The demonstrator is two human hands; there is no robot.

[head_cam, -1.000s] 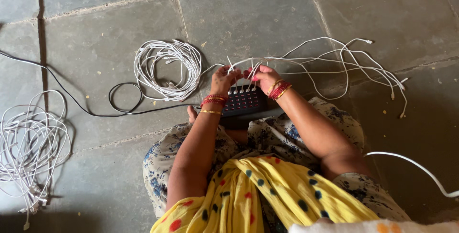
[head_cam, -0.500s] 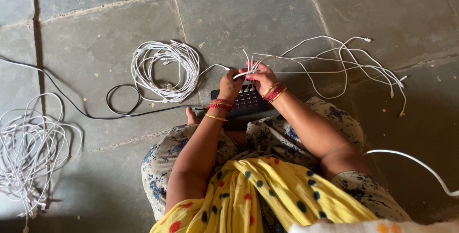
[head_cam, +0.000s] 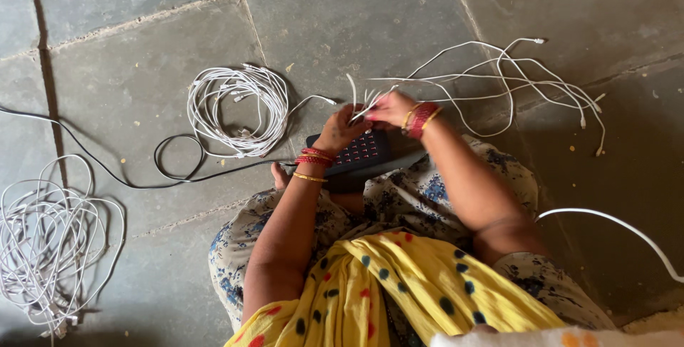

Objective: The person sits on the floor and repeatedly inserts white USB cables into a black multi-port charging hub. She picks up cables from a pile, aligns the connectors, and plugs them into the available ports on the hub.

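Observation:
I sit on a stone floor with a black box (head_cam: 365,156) studded with rows of small red lights resting on my lap. Just above its far edge, my left hand (head_cam: 340,129) and my right hand (head_cam: 390,109) meet and pinch the ends of several white cables (head_cam: 491,76). The short cable ends stick up between my fingers. The rest of those cables trails away to the right over the floor. Red and gold bangles ring both wrists.
A coil of white cables (head_cam: 236,108) lies on the floor left of the box. A larger loose heap of white cables (head_cam: 50,236) sits at the far left. A black cord (head_cam: 167,169) runs across the floor toward the box. One thick white cable (head_cam: 613,226) curves at right.
Both hands have risen from the box's face, lifting the white cable ends clear of it. The view has shifted slightly.

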